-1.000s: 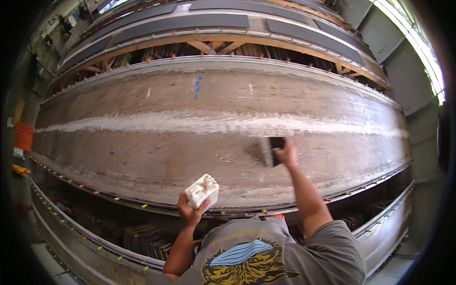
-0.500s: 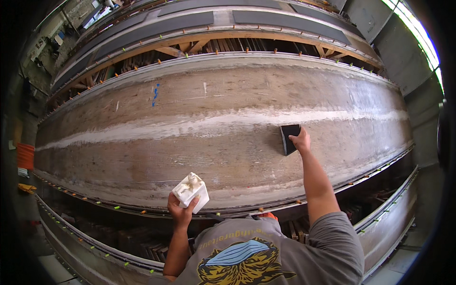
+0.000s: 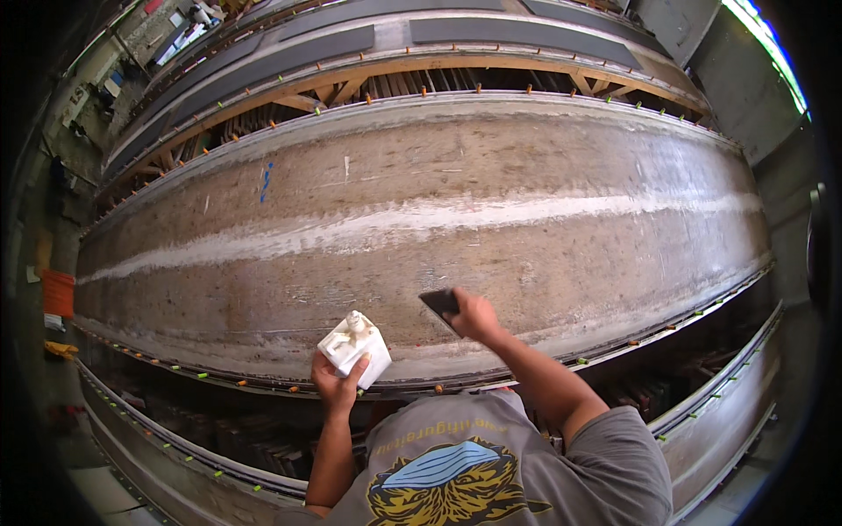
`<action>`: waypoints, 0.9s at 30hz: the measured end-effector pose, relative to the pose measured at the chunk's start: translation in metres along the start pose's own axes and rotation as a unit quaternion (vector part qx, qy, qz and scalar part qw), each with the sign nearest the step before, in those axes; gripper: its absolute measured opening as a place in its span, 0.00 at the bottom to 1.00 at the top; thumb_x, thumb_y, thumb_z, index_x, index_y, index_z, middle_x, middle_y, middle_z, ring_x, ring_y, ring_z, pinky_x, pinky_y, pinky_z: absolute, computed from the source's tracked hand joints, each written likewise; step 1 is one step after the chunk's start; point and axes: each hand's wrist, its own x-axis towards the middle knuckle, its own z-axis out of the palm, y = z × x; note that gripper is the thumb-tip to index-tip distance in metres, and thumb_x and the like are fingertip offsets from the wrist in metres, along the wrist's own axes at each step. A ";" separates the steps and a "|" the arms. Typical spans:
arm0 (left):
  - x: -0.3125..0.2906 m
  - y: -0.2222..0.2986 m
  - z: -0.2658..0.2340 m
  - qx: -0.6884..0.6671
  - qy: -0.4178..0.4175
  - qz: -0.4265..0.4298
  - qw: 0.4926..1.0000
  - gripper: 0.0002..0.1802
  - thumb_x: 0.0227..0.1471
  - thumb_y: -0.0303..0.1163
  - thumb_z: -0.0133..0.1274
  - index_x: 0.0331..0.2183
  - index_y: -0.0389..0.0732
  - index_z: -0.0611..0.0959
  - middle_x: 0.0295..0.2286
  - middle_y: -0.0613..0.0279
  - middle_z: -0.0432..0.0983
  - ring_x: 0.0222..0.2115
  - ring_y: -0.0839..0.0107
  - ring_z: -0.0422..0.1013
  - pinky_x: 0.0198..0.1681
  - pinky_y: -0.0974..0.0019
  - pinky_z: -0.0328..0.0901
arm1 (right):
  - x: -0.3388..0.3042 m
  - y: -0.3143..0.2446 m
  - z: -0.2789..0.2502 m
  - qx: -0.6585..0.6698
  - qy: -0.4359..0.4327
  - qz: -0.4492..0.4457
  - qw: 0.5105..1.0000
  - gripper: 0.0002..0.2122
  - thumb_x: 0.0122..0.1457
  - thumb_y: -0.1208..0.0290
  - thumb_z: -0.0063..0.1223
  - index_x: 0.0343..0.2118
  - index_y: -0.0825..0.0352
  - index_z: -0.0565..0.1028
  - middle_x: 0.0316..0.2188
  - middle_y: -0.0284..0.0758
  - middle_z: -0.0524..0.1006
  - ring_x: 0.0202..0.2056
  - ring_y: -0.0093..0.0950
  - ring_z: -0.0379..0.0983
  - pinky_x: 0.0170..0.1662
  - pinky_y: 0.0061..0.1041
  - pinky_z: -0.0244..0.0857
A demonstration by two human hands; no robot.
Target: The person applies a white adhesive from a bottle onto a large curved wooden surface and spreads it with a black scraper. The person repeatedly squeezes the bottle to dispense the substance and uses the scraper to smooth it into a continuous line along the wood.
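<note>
My left hand (image 3: 333,379) is closed around a white plastic jug (image 3: 360,344), held tilted above the near edge of a long brown tabletop (image 3: 228,280). The jug's narrow neck points up and away from me. In my right hand (image 3: 476,316) is a flat black spreader (image 3: 435,303), gripped between thumb and fingers, to the right of the jug over the near half of the top. Whether its edge touches the surface I cannot tell. A whitish band (image 3: 456,213) runs lengthwise along the tabletop beyond both hands.
Small orange and green pegs line the table's edges. Beyond it stands another long table bearing dark flat panels (image 3: 517,37) on a wooden frame (image 3: 351,79). A similar long surface (image 3: 719,394) lies behind me. An orange object (image 3: 58,293) is at the far left.
My right hand has swept the spreader left and toward me, from the middle of the top closer to the jug. The left hand still holds the jug; the view has shifted slightly.
</note>
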 end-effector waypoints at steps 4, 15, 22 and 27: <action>0.004 0.005 0.016 0.008 -0.042 0.016 0.999 0.29 0.43 0.25 0.73 0.47 0.34 0.78 0.43 0.57 0.80 0.44 0.68 0.77 0.50 0.63 0.70 | 0.042 0.109 -0.018 0.135 0.082 0.071 0.985 0.28 0.46 0.62 0.72 0.50 0.66 0.77 0.43 0.49 0.82 0.46 0.47 0.79 0.50 0.41 0.73; 0.055 0.061 0.104 0.274 -0.247 0.192 0.909 0.32 0.41 0.50 0.74 0.40 0.36 0.82 0.30 0.49 0.83 0.31 0.53 0.82 0.34 0.55 0.75 | -0.111 0.192 -0.080 0.126 0.410 0.228 0.874 0.20 0.51 0.66 0.69 0.44 0.70 0.74 0.37 0.52 0.82 0.42 0.50 0.80 0.43 0.43 0.72; 0.066 0.112 0.205 0.441 -0.423 0.253 0.750 0.41 0.38 0.61 0.72 0.42 0.35 0.82 0.29 0.48 0.83 0.31 0.51 0.82 0.38 0.52 0.74 | -0.146 0.244 -0.060 0.251 0.583 0.264 0.727 0.18 0.53 0.71 0.68 0.45 0.71 0.77 0.37 0.44 0.84 0.39 0.38 0.82 0.44 0.33 0.72; 0.062 0.136 0.258 0.489 -0.465 0.259 0.691 0.39 0.39 0.61 0.71 0.41 0.38 0.81 0.30 0.47 0.83 0.34 0.49 0.81 0.40 0.50 0.73 | -0.158 0.264 -0.061 0.267 0.585 0.244 0.726 0.17 0.53 0.70 0.68 0.44 0.72 0.77 0.36 0.42 0.84 0.37 0.35 0.83 0.43 0.31 0.73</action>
